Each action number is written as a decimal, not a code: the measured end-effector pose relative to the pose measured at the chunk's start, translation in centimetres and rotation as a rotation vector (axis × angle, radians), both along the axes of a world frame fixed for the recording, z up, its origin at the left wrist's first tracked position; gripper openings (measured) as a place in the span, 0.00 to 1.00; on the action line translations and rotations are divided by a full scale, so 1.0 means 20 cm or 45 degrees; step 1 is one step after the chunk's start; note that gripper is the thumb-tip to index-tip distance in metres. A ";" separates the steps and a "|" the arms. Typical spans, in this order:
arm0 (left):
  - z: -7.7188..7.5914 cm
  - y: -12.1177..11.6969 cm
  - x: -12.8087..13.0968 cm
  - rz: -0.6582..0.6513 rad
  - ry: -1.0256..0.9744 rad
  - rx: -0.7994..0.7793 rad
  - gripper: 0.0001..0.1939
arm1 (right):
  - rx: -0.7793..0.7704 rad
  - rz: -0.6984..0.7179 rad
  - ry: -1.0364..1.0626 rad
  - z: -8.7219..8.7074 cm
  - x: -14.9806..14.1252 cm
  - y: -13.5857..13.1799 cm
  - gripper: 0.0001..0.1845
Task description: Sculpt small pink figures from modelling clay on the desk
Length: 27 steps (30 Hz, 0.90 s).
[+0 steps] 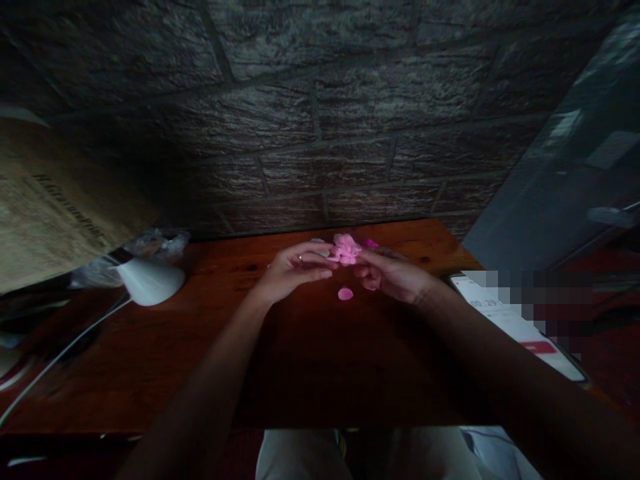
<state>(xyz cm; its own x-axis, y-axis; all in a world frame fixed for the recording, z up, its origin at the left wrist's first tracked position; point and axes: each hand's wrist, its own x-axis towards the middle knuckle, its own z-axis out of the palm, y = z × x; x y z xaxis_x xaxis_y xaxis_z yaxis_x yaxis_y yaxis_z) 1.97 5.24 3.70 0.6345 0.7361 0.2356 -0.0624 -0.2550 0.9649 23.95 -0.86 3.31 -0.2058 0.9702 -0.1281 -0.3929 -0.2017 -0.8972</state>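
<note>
A ruffled light-pink flower point(345, 249) is held up between my two hands, just above the wooden table. My left hand point(295, 268), with a ring on one finger, reaches it from the left; its fingertips meet the flower's left edge while the thumb stays lower, a little apart. From the right, my right hand point(393, 272) pinches the flower's edge between thumb and forefinger, its other fingers curled beneath. Below the flower lies a loose pink petal point(345, 294). Partly hidden behind my right hand is a brighter magenta piece point(371, 243). A pale grey item point(320, 248) shows behind my left fingers.
At left on the table point(200, 347) stands a lamp with a white base point(153, 281), a brown printed shade point(60, 200) and a cable. Crumpled clear plastic point(163, 243) lies behind it. A phone point(520, 327) showing a timer rests at right. A brick-patterned wall point(320, 113) rises behind.
</note>
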 end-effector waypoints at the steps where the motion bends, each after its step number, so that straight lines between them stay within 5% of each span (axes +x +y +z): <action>1: 0.00 0.01 -0.01 0.010 0.019 0.001 0.25 | 0.025 -0.018 -0.028 -0.01 0.00 0.00 0.21; 6: -0.01 0.04 -0.04 0.196 0.075 0.078 0.21 | 0.156 -0.140 -0.316 -0.05 -0.01 0.02 0.22; 14: -0.08 0.04 0.03 0.297 0.079 0.122 0.17 | 0.533 -0.398 -1.263 -0.08 -0.09 -0.01 0.11; 27: -0.11 0.04 0.03 0.190 0.137 0.191 0.11 | 0.488 -0.094 -1.601 -0.05 -0.02 -0.01 0.14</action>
<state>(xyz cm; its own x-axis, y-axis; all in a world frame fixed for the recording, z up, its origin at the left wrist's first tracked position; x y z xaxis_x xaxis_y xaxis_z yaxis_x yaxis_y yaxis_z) 2.64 5.97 1.54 0.5488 0.7853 0.2865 0.0876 -0.3949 0.9145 23.48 -1.12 2.25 -0.0943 0.9913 0.0923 0.7478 0.1317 -0.6507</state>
